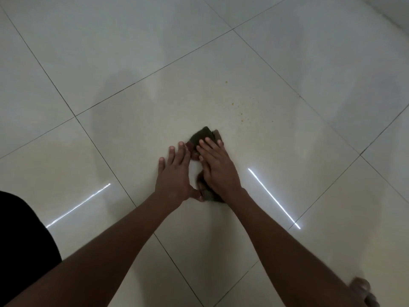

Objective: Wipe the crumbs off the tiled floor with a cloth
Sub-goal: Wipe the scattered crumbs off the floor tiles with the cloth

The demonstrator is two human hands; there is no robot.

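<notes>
The left hand [176,173] lies flat, fingers straight, on the tiled floor [110,74] beside the dark cloth [204,135]. The right hand [218,167] presses that cloth down with flat, straight fingers. The crumbs [241,107] lie ahead and to the right, nearer the right hand.

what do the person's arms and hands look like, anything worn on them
Both forearms are bare as far as the frame shows: no sleeves, watch or bracelet. The left hand and right hand wear no gloves, and no rings show on the fingers. The nails look short and unpainted. The only clothing in view is a black garment at the lower left edge.
</notes>
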